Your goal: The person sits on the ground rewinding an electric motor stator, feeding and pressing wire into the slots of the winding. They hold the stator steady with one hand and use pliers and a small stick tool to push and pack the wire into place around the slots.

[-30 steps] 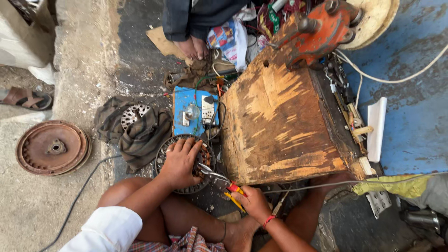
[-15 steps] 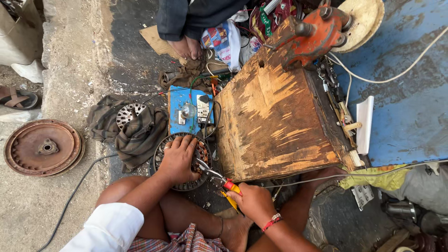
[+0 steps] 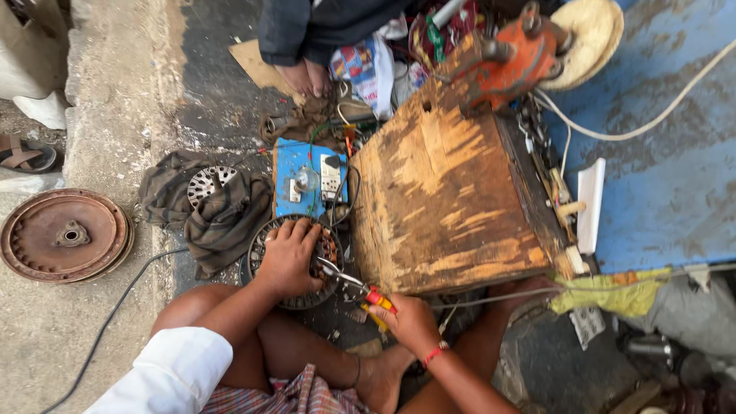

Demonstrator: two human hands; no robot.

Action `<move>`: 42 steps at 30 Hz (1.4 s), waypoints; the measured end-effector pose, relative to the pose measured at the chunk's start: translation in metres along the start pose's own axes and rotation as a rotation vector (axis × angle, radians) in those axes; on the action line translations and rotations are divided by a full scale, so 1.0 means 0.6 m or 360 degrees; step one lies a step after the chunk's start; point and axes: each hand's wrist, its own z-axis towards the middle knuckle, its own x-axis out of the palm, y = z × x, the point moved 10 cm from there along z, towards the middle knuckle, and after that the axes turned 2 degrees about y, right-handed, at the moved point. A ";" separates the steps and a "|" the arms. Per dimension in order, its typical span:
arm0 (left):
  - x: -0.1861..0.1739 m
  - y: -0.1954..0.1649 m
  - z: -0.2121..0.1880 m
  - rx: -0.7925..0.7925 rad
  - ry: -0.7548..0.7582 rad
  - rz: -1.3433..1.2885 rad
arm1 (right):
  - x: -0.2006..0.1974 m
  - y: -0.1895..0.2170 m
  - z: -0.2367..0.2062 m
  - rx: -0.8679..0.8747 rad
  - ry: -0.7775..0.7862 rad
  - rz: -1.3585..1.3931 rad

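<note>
My left hand (image 3: 287,259) lies spread on the round motor winding (image 3: 295,261), hiding its middle. My right hand (image 3: 412,322) grips red-handled pliers (image 3: 360,287), tips at its edge, wooden box (image 3: 448,207) crowding beside.

Wooden box (image 3: 452,199) walls the right of the motor stator (image 3: 295,261); blue switch box (image 3: 307,180) blocks beyond; cloth (image 3: 222,218) crowds left.

left hand (image 3: 287,257) palm down, right hand (image 3: 412,322) in closed grip
</note>
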 end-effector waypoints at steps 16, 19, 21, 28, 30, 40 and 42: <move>0.020 0.000 0.001 -0.0059 0.0080 0.0004 | 0.165 -0.130 0.002 0.0523 0.0723 0.1384; 0.017 -0.001 0.001 -0.0047 0.0074 0.0026 | 0.162 -0.123 -0.011 0.0798 0.0871 0.1438; 0.015 -0.001 0.000 -0.0041 0.0068 0.0036 | 0.145 -0.111 -0.012 0.0780 0.0846 0.1301; 0.017 -0.002 -0.003 -0.0024 0.0096 0.0103 | 0.124 -0.062 -0.005 0.0366 0.0636 0.0900; 0.016 -0.001 -0.003 -0.0011 0.0083 0.0114 | 0.110 -0.041 0.005 0.0088 0.0492 0.0834; 0.020 0.008 -0.004 -0.0034 0.0255 0.0127 | 0.063 -0.027 0.010 0.0442 0.0588 0.0127; 0.017 0.010 -0.004 -0.0045 0.0301 0.0123 | 0.035 -0.010 0.020 0.0410 0.0615 -0.0183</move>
